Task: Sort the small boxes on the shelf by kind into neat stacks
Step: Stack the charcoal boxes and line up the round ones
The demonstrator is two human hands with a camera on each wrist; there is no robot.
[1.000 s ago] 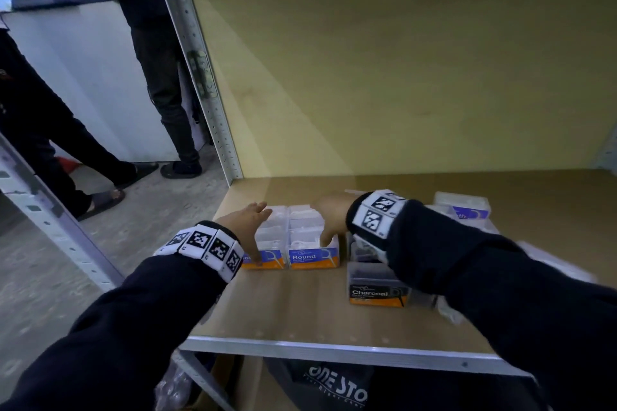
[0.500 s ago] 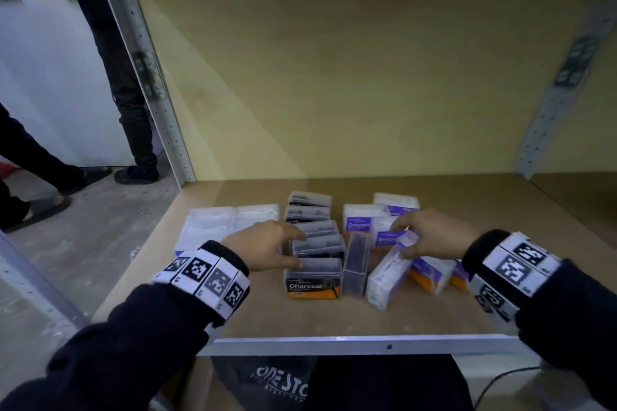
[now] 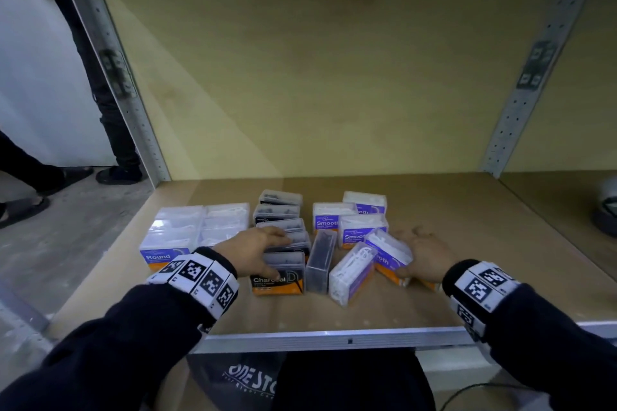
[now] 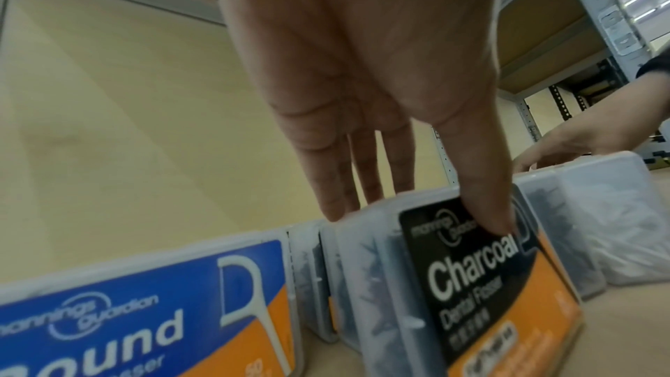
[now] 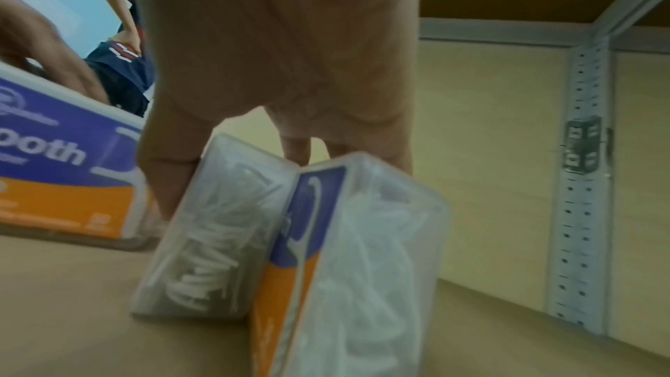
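Brown wood makes the shelf point(image 3: 434, 304), and many small clear boxes sit on it. At the far left, the Round boxes point(image 3: 160, 243) with blue and orange labels stand side by side in a tidy block. Next to them the Charcoal boxes point(image 3: 278, 272) with black and orange labels stand in a row, one behind the other, going toward the back.

The left hand point(image 3: 253, 248) rests on the front Charcoal box point(image 4: 471, 283). Its fingers point(image 4: 333, 182) are nearly straight and lie over the top, and the thumb presses on the black label, so the box sits between thumb and fingers.

Just right of that row, one clear box with dark picks point(image 3: 321, 260) stands on its narrow side.

Then come the Smooth boxes point(image 3: 362, 230) with purple and orange labels. Some stand straight at the back. The ones in front are tilted and lean on each other.

The right hand point(image 3: 425, 255) is at the right end of this bunch. Its thumb is on one side of a tilted Smooth box point(image 5: 326, 254) and its fingers reach behind it, so the hand grips the box.
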